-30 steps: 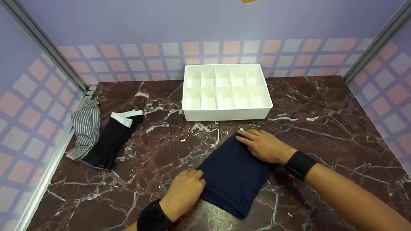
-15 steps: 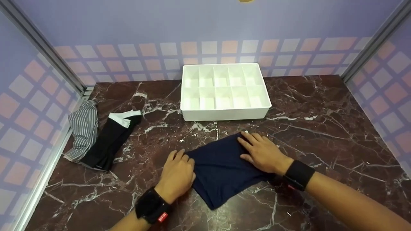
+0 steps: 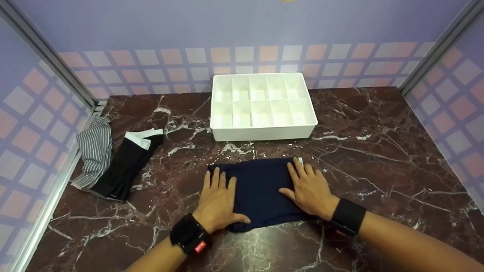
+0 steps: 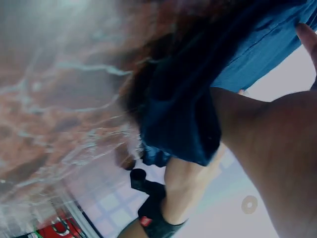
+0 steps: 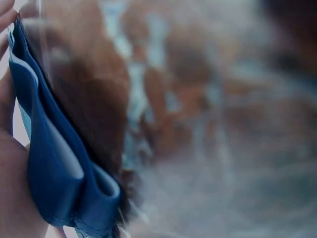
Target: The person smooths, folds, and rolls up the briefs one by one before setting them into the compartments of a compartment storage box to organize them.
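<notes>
Partly hidden navy cloth (image 3: 261, 192), forearms (image 3: 412, 238) cropped

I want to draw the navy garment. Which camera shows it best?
The head view: it shows most of the navy garment from above, the left hand and right hand covering parts of its sides. The left wrist view shows a shadowy corner and a cut-off stretch; the right wrist view shows layered folds at one edge.

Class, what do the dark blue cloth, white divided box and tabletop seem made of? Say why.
Dark blue cloth: soft-looking matte fabric, fibre unclear; it bends in loose folds.
White divided box: probably smooth plastic, with thin, even walls.
Tabletop: polished stone or a marble-look laminate; pale veins and a glossy reflection show.
</notes>
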The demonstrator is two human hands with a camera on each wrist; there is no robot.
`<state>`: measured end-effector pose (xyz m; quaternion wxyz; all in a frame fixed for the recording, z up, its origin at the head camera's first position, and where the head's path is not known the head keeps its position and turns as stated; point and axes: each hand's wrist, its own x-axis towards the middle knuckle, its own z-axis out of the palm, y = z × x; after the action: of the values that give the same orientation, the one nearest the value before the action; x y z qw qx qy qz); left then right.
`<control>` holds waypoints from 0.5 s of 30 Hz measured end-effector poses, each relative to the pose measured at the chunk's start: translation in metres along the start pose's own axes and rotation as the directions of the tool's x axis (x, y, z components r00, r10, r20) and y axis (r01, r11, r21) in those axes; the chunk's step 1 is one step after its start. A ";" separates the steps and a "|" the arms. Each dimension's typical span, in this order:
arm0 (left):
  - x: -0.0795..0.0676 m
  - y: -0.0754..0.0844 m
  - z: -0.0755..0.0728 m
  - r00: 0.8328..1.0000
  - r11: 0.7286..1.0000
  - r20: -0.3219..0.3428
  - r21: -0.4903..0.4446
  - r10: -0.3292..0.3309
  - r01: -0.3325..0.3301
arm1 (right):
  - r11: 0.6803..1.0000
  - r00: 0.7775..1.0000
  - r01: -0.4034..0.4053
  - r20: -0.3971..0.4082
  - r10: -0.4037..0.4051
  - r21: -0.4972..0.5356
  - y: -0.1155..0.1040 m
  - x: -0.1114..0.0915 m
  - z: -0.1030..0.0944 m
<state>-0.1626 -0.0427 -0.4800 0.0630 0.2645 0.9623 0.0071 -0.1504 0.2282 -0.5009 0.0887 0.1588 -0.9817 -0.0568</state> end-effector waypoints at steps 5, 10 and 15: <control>0.006 -0.011 -0.006 0.995 0.998 0.087 0.005 0.055 -0.056 | 0.998 0.999 -0.035 0.031 0.036 -0.045 -0.002 -0.004 -0.003; 0.009 -0.024 -0.005 0.987 0.991 0.091 -0.046 0.128 -0.125 | 0.999 0.997 -0.036 0.072 0.036 0.010 -0.007 -0.014 -0.007; 0.002 -0.032 -0.003 0.982 0.981 0.032 -0.065 0.188 -0.186 | 0.996 0.997 0.041 0.065 -0.045 0.076 -0.012 -0.030 -0.016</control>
<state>-0.1813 -0.0692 -0.4784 0.0884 0.3516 0.9312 0.0375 -0.1154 0.2249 -0.4918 0.0489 0.1811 -0.9819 -0.0275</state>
